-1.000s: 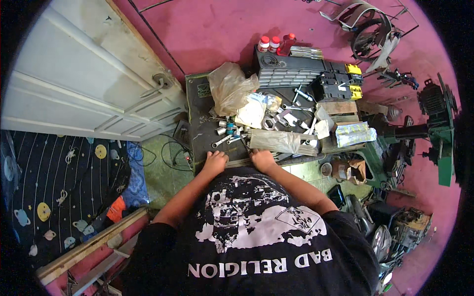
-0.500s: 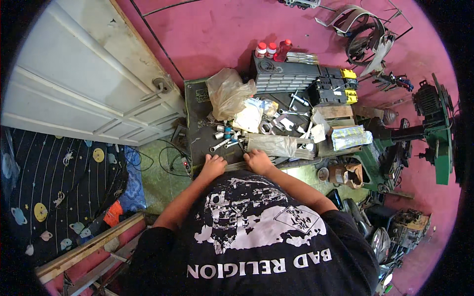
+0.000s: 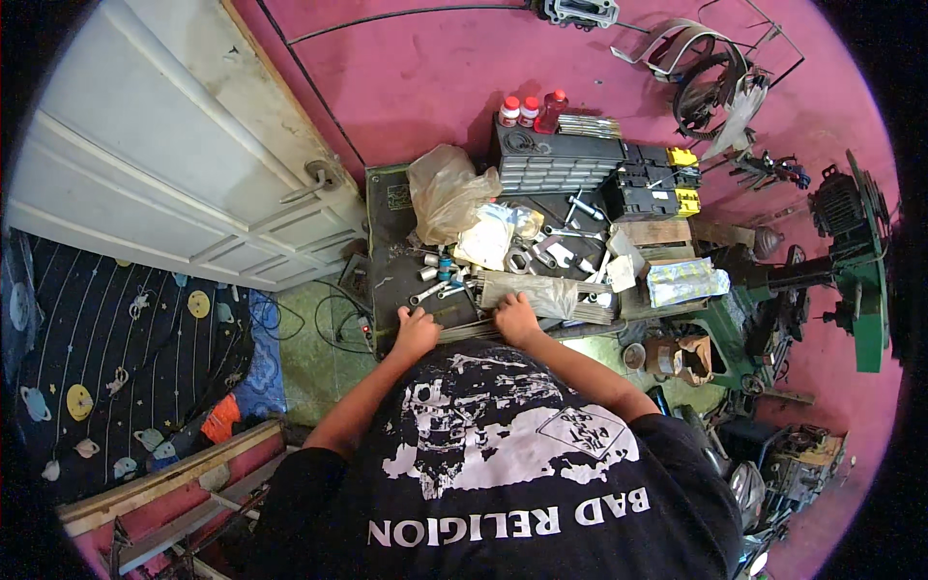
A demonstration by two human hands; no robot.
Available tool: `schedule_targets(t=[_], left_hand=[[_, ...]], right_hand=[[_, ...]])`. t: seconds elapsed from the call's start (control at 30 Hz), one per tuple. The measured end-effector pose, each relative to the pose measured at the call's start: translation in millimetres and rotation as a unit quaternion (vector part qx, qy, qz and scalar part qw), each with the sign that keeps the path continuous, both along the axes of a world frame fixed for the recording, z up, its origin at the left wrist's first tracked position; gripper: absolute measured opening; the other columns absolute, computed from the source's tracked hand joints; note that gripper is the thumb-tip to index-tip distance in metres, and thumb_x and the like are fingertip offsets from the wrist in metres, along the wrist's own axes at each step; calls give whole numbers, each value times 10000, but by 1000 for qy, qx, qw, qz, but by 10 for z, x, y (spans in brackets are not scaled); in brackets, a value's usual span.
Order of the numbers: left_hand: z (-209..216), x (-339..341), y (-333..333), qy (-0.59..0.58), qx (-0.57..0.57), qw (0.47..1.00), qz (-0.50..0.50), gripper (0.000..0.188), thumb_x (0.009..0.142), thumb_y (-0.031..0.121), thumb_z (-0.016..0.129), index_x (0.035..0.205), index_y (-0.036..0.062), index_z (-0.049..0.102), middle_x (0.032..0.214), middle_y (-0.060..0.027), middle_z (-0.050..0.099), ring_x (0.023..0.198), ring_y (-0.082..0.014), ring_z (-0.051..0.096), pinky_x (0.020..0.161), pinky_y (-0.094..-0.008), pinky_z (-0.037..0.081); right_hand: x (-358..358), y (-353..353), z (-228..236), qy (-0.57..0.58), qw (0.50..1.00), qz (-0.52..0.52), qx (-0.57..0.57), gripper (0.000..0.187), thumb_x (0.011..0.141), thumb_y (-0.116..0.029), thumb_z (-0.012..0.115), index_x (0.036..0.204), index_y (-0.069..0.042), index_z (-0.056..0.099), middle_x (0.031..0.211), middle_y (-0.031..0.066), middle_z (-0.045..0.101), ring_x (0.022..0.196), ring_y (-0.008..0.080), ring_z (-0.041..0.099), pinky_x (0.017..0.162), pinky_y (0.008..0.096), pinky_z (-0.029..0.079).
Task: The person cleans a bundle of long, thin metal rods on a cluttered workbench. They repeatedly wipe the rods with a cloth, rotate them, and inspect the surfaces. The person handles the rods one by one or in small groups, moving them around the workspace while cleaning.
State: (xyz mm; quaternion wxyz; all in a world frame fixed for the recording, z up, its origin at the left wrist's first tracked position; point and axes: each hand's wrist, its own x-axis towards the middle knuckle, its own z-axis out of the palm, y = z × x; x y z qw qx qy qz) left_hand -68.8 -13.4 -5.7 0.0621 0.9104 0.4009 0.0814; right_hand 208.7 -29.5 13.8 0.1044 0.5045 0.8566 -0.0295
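Observation:
My left hand (image 3: 417, 331) rests at the front edge of the dark workbench (image 3: 391, 227), its fingers curled beside a combination wrench (image 3: 427, 293). Close to the left end of a plastic-wrapped bundle of thin grey rods (image 3: 532, 292) is my right hand (image 3: 516, 319), fingers bent and drawn together. Long thin strips (image 3: 466, 332) lie along the bench edge between both hands, partly hidden by my body. Whatever is under my fingers is too small to make out. Sockets (image 3: 428, 267) and more wrenches (image 3: 572, 232) lie beyond the hands.
A crumpled plastic bag (image 3: 447, 193) stands at the back left of the bench, next to a grey drawer cabinet (image 3: 556, 164). Black-and-yellow cases (image 3: 657, 184) sit to its right. A white door (image 3: 184, 164) is on the left; a green drill press (image 3: 855, 280) stands far right.
The view has shifted slightly. My right hand has moved a little to the right, nearer the wrapped rods. My left hand stays at the bench edge.

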Motion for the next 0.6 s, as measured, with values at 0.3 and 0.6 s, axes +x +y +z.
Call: schedule_targets(t=[0.3,0.6], left_hand=[[49,-3,-56,47,-22,998,26,113,765,214,661,697,181,745,764,-15,607,920,-230,542,888,-601,327],[136,-83,-75,53,-5,998,15,125,769,233,650,680,182,722,793,-3,622,913,-208,538,871,-550,313]], right_hand=[[91,-5,46,-3,1000,-15,-8,148,814,-200,576,772,-172,715,928,4,669,1038,197,555,869,426,375],[141,-84,27,35,999,-4,14,158,817,-211,568,757,-170,708,911,-2,654,1027,189,557,891,462,365]])
